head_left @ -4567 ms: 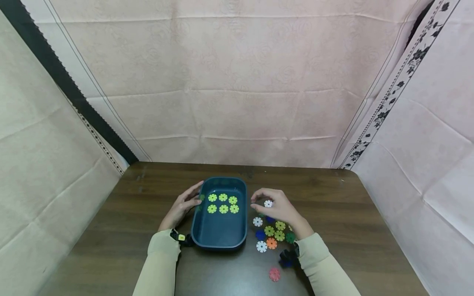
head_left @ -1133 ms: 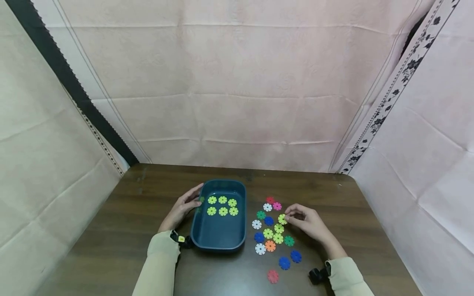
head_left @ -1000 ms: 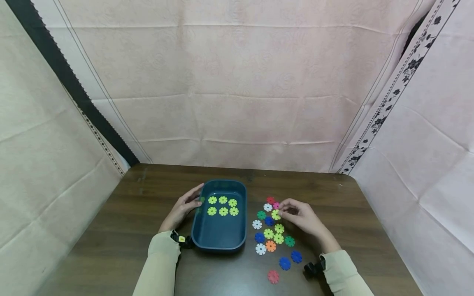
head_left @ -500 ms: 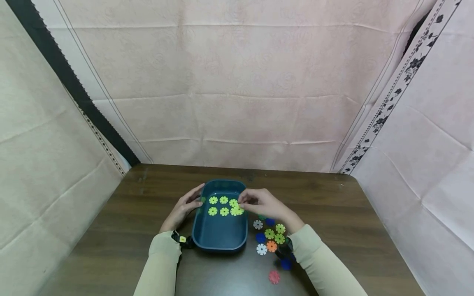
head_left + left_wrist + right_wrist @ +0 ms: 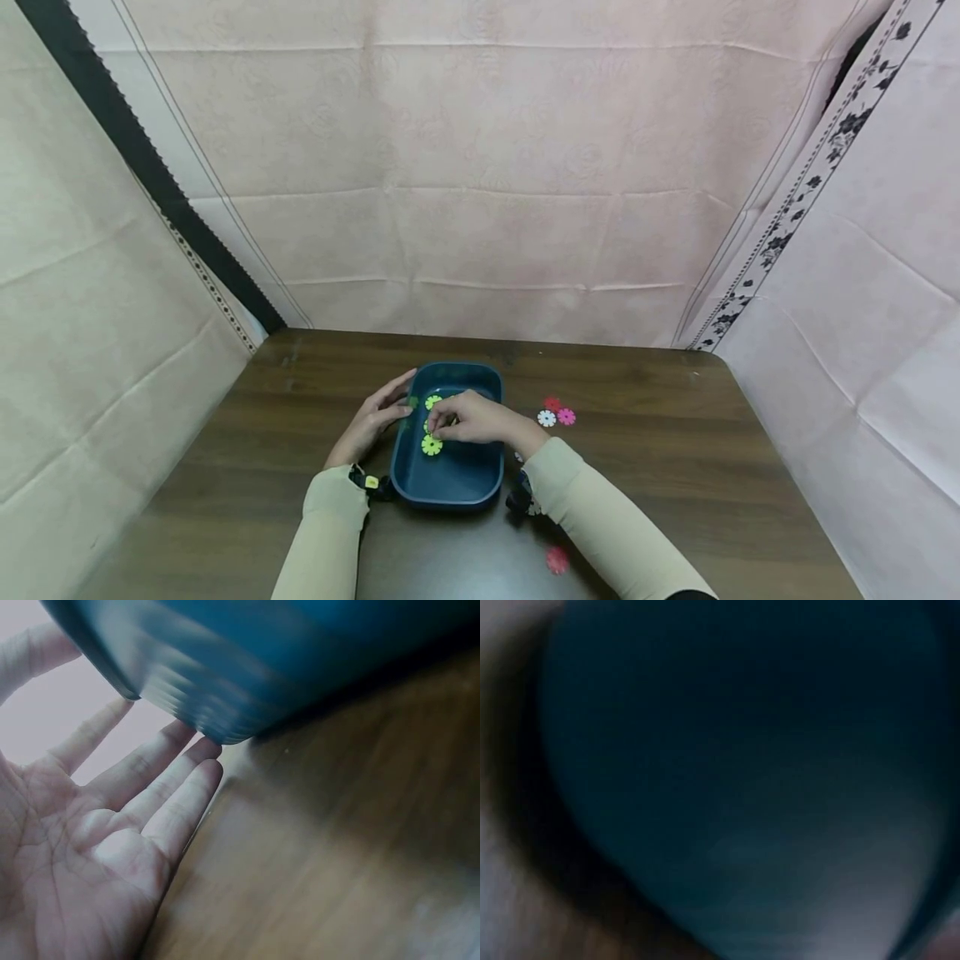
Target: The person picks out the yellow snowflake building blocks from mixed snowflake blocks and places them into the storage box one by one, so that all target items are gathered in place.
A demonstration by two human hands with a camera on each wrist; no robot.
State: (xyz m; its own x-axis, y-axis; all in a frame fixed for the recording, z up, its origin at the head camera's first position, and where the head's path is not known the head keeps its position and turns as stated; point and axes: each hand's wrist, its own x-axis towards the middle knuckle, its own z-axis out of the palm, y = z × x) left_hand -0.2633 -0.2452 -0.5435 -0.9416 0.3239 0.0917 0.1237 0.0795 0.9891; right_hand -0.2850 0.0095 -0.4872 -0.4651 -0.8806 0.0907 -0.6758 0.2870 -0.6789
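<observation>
Evidently the right hand (image 5: 468, 422) was inside the tray (image 5: 452, 487), its fingers bent over the far rows of yellow-green discs; I could not tell whether it pinched one or had let go. One disc (image 5: 431, 445) lay flat on the tray floor just near of the fingertips, and another (image 5: 432, 402) showed at the far end. The left hand (image 5: 90, 847) was spread, straight fingers against the tray's left wall and gripping nothing.

I judged the discs light, thin, stiff plastic with notched rims: easy to slide, awkward to lift off a flat surface. The best hold was a thumb-and-forefinger pinch across opposite rim edges. The tray seemed rigid and light enough to shift, so bracing its wall was sensible.

Three loose discs (image 5: 556, 412) lay on the table (image 5: 675, 467) right of the tray, and a pink one (image 5: 557, 559) lay nearer.
</observation>
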